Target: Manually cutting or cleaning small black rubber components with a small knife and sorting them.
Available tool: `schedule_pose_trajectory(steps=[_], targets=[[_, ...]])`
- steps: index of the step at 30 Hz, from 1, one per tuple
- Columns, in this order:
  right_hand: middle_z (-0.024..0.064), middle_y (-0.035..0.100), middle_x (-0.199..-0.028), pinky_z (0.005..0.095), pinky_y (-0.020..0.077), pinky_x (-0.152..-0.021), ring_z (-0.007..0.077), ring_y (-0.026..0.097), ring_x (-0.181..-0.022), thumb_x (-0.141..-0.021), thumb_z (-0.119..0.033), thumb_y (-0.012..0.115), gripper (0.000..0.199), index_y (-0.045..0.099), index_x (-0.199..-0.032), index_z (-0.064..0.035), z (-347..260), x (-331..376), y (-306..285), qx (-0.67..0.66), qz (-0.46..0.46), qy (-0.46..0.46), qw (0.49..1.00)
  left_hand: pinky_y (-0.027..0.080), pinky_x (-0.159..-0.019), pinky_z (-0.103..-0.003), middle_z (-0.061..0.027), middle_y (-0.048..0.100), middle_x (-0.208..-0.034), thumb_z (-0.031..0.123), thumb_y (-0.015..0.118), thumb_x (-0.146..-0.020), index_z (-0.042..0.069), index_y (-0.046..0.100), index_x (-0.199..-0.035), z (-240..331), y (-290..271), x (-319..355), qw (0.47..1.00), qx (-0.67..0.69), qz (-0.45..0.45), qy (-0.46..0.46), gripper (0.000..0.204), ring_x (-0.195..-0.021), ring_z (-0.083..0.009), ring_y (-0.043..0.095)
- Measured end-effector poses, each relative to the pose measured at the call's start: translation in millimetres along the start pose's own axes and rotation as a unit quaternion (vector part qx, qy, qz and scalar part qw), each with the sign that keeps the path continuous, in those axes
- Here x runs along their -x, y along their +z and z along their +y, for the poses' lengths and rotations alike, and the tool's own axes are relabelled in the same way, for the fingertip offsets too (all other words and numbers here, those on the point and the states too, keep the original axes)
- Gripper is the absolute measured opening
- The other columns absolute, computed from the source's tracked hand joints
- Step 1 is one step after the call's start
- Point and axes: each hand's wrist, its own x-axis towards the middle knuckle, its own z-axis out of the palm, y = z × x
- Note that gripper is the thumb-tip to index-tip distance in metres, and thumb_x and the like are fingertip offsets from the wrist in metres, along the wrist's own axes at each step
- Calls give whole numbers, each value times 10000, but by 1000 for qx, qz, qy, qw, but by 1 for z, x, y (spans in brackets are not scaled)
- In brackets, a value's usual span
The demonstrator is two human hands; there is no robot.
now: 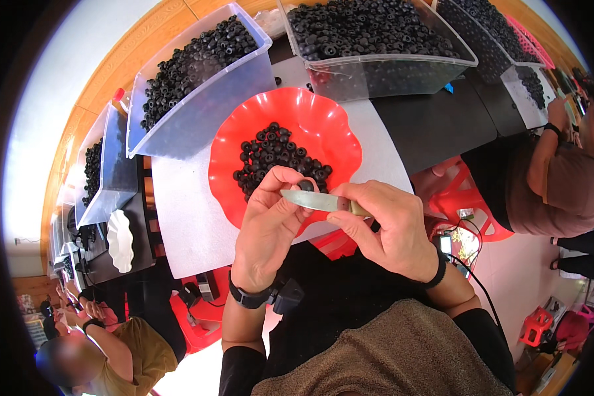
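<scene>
Head view: the left hand [267, 221] pinches a small black ring [306, 185] between thumb and fingertips. The right hand [386, 228] is closed around a knife [317, 200], its blade touching the ring. Just beyond sits a red dish [323, 125] of black rings on a white sheet [185, 204]. Farther off stand clear bins [204, 112] full of rings.

White wall [66, 86] at ten o'clock, wooden trim [122, 59] curving beside it, black table [435, 125] at two o'clock, red stools [472, 204] at three, pale floor [508, 277] at four, bright even light
</scene>
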Motion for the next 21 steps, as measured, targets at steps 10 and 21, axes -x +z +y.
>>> schedule_pose_trajectory(steps=[10, 21], targets=[[64, 584, -666, 322, 429, -481, 229, 580, -532, -765, -242, 776, 283, 653, -916, -36, 3, 0, 1, 24, 18, -25, 999, 485, -746, -248, -69, 541, -904, 102, 679, -872, 52, 529, -1040, 0, 3, 0, 999, 26, 9, -25, 231, -809, -146, 564], [71, 566, -637, 343, 421, -474, 246, 565, -523, -773, -258, 768, 264, 660, -885, -46, 15, -3, -2, 27, 7, -23, 999, 476, -805, -279, -114, 610, -977, 28, 610, -902, 48, 555, -985, 0, -5, 0, 998, 43, 13, -37, 101, -828, -147, 552]])
